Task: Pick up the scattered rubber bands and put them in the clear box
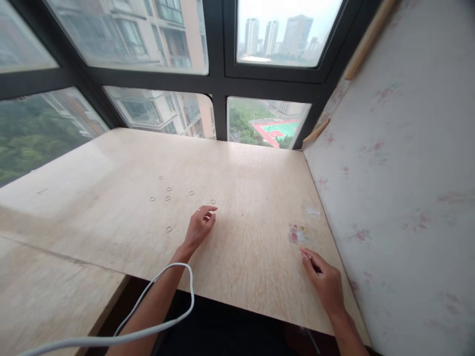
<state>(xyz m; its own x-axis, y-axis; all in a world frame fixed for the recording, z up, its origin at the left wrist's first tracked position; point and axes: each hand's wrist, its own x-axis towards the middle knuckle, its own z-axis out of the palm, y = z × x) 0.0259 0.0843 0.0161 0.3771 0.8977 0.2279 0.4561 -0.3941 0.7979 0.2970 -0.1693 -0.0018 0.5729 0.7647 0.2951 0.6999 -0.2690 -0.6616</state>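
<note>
My left hand (201,226) hovers over the beige marble-look surface (237,267), its fingers curved and thumb apart, with nothing visible between them. Just beyond its fingertips lies a small thin ring (213,201). Several similar rings are scattered farther left, among them one ring (169,229) on the near side and another ring (161,178) at the back. My right hand (323,278) is closed in a pinch beside a small clear compartment box (299,234) holding little reddish and yellow items. Whatever sits between those fingertips is too small to make out.
A white cable (148,330) loops over my left forearm. Floral wallpaper (401,198) bounds the right side, and dark window frames (218,79) stand behind. A crumpled clear scrap (312,211) lies by the wall. The surface's front edge (260,310) is close to me.
</note>
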